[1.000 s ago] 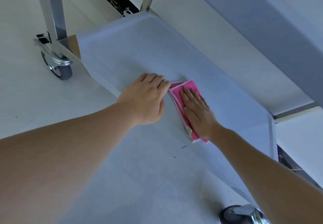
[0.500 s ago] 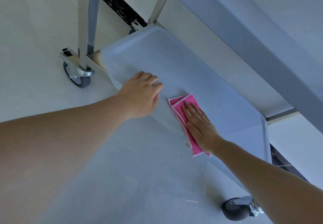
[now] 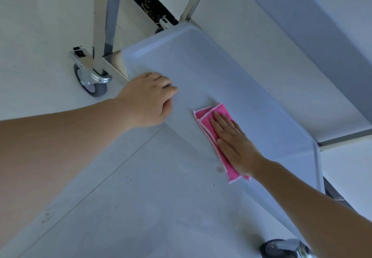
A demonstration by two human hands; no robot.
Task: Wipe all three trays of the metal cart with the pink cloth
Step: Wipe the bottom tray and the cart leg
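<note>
Right hand [image 3: 234, 143] flat, fingers straight, pressing pink cloth [image 3: 218, 135] onto bottom tray [image 3: 201, 72] near its front edge | left hand [image 3: 148, 99] curled over that edge, left of cloth | risk — cloth overhangs edge; an outward stroke could drag it off | caster [image 3: 89, 80] beside tray's left corner — cart may roll.

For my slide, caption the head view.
Right hand presses pink cloth flat on bottom tray; left hand grips its edge.
</note>
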